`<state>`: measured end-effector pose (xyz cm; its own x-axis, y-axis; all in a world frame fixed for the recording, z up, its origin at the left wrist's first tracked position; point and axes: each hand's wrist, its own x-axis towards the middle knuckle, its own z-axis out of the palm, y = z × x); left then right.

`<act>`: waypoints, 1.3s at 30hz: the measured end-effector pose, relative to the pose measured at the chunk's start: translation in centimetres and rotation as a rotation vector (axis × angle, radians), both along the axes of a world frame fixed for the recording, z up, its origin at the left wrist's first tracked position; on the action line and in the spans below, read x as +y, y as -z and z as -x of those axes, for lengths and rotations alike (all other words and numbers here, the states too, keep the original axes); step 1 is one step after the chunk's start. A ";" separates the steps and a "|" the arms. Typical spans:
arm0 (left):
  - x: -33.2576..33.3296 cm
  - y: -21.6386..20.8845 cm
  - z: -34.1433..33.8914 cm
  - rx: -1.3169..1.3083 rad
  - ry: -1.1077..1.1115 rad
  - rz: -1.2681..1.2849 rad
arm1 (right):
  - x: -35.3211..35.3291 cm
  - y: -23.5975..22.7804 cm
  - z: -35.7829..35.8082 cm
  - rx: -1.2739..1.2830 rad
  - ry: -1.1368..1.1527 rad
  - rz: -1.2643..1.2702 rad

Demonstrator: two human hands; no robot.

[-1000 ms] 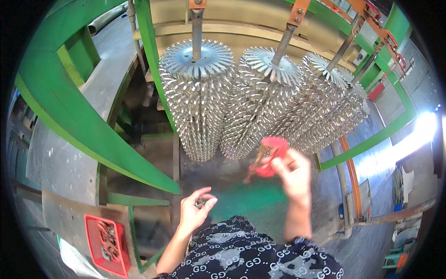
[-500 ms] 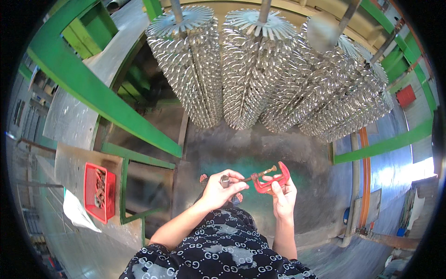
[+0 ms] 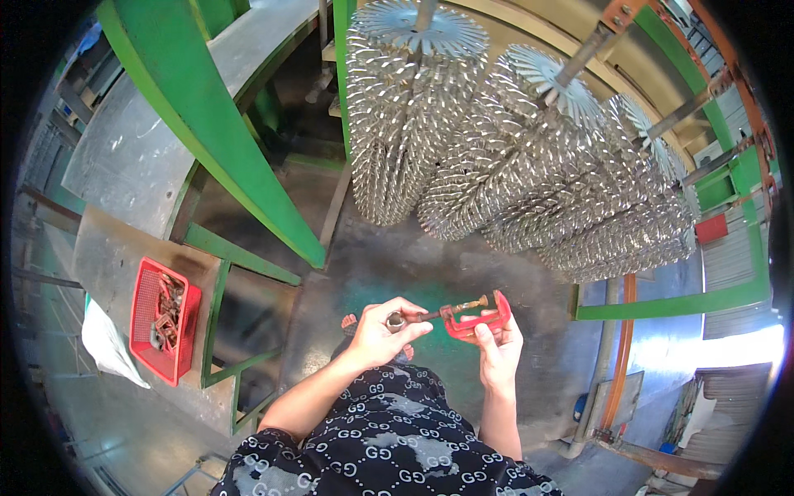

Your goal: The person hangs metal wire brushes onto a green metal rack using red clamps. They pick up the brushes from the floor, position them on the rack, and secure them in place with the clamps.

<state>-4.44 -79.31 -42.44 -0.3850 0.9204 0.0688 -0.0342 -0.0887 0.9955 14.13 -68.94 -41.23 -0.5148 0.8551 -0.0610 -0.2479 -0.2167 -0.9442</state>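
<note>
A red C-clamp [image 3: 473,328] is held in front of my body, its screw lying roughly level. My right hand [image 3: 499,354] grips the red frame, thumb pressed over it. At the clamp's left side, my left hand [image 3: 382,335] has thumb and fingers closed round the dark screw end, where a round metal piece [image 3: 396,321] shows between the fingers. The screw's brassy tip [image 3: 483,301] lies inside the frame, close to the upright jaw at the right. Part of the screw is covered by my left fingers.
Tall racks of shiny spiky metal strips [image 3: 397,124] hang from rods ahead. A green slanted beam [image 3: 223,149] stands at left. A red basket [image 3: 192,331] of rusty metal parts sits on a metal table [image 3: 116,248], beside a white sack [image 3: 103,343].
My view has turned to the right, so the hanging racks stand differently in it. The round metal piece in my left hand has rotated. Both hands keep hold of the clamp.
</note>
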 end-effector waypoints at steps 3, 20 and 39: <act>-0.9 0.7 3.3 -0.517 0.088 0.062 | -0.4 -1.7 4.2 0.001 -0.035 0.024; 4.1 -0.8 10.7 -0.528 0.089 -0.073 | 3.9 -5.7 10.8 0.063 -0.069 -0.086; 31.6 -30.7 5.8 1.172 -0.851 -0.905 | 30.8 -26.8 0.9 0.020 0.247 -1.203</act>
